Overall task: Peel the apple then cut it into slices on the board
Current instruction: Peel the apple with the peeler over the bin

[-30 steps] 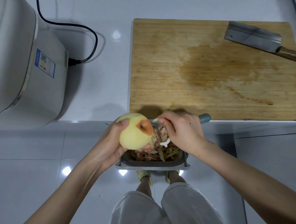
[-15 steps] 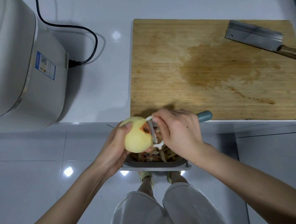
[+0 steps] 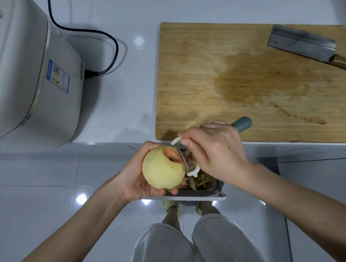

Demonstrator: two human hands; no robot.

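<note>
My left hand (image 3: pixel 136 175) cups a mostly peeled, pale yellow apple (image 3: pixel 162 169) below the counter edge; a small patch of red skin remains around its top dimple. My right hand (image 3: pixel 215 152) grips a peeler (image 3: pixel 183 158) with a white head and a teal handle, its blade resting against the apple's right side by the red patch. The wooden cutting board (image 3: pixel 243 80) lies on the white counter beyond my hands, bare apart from a wet stain. A cleaver (image 3: pixel 303 44) with a wooden handle rests on the board's far right corner.
A grey bin (image 3: pixel 200 192) holding peelings stands under the apple, above my feet. A white rice cooker (image 3: pixel 26 73) with a black cord (image 3: pixel 104 44) fills the counter's left side. My legs in light trousers are at the bottom.
The apple has turned in my left hand and the red patch has shrunk. The peeler blade has shifted up along the apple's right side.
</note>
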